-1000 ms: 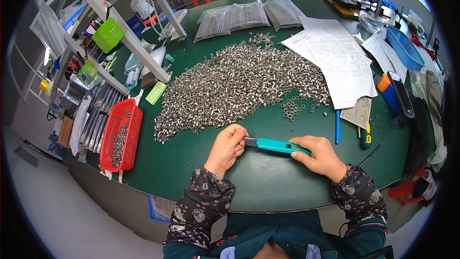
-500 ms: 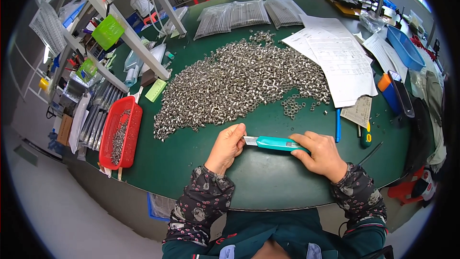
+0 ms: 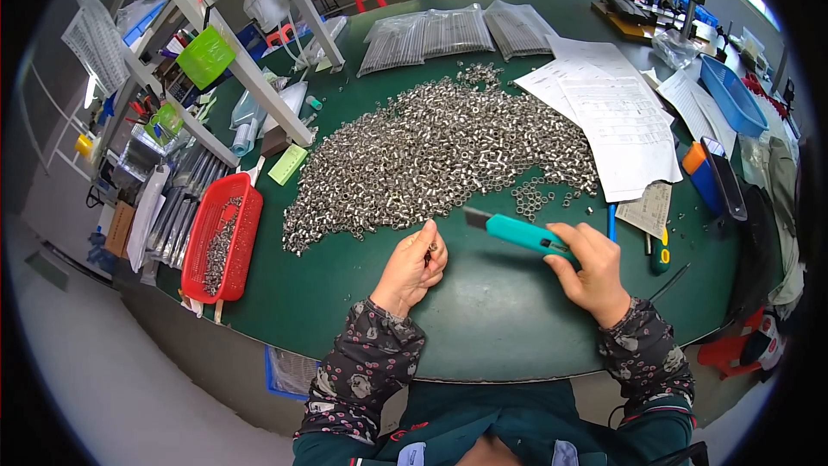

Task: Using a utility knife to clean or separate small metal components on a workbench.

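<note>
My right hand (image 3: 595,274) grips a teal utility knife (image 3: 524,233) by its rear end, the blade out and pointing left and slightly up. Thumb and fingers of my left hand (image 3: 404,269) are pinched round a small metal ring (image 3: 431,248), mostly hidden by the fingers. A gap separates the knife's blade from my left hand. Just beyond both hands, a broad heap of small silvery metal rings (image 3: 431,155) is spread over the green tabletop (image 3: 483,319). A few rings lie loose at the heap's right front edge.
At left stands a red basket (image 3: 250,229) partly filled with small metal parts, near a yellow-green block (image 3: 287,164). Bagged metal rods (image 3: 453,32) lie at the back. Papers (image 3: 617,129), a blue pen (image 3: 611,223), a phone (image 3: 724,179) and a blue tray (image 3: 733,97) sit at right.
The knife has moved right, away from my left hand, and its blade now tilts upward. My left hand stays nearly in place, still pinched. The view has shifted slightly.
</note>
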Motion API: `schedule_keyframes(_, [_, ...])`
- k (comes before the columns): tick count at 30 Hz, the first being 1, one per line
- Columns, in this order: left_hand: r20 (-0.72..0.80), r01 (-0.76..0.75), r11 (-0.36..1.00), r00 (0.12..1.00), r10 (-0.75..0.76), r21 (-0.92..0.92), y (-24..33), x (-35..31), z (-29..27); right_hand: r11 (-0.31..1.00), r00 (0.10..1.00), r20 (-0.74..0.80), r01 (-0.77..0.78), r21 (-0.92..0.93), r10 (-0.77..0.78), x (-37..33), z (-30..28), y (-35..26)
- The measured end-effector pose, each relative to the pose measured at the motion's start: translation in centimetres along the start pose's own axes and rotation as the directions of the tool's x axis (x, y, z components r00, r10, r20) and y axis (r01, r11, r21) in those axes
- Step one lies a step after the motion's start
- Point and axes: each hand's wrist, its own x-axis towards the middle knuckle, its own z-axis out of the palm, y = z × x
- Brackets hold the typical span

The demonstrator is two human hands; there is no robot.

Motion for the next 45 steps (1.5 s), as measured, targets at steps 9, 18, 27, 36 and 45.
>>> schedule_keyframes(9, [0.055,0.039,0.986,0.998,-0.03,-0.16,0.0,0.2,-0.8,0.963,0.992,-0.075,0.08,-0.258,-0.103,0.0,0.1,-0.3])
schedule_keyframes(18, [0.015,-0.097,0.987,0.995,0.099,-0.131,-0.3,0.3,-0.9,0.996,0.994,0.083,-0.066,-0.056,0.07,-0.4,0.4,-0.6])
schedule_keyframes(27, [0.017,-0.164,0.976,0.986,0.168,-0.141,-0.7,0.7,-1.2,0.984,0.979,0.15,-0.151,0.093,0.136,-0.6,0.6,-0.3])
schedule_keyframes(36, [-0.039,-0.158,0.984,0.987,0.155,-0.084,-0.5,0.7,-0.7,0.975,0.966,0.212,-0.177,0.134,0.146,-0.7,0.8,-0.1])
schedule_keyframes(45, [0.084,-0.151,0.976,0.983,0.166,-0.156,-0.8,0.7,-1.1,0.913,0.92,0.33,-0.305,0.27,0.21,-0.8,0.8,0.3])
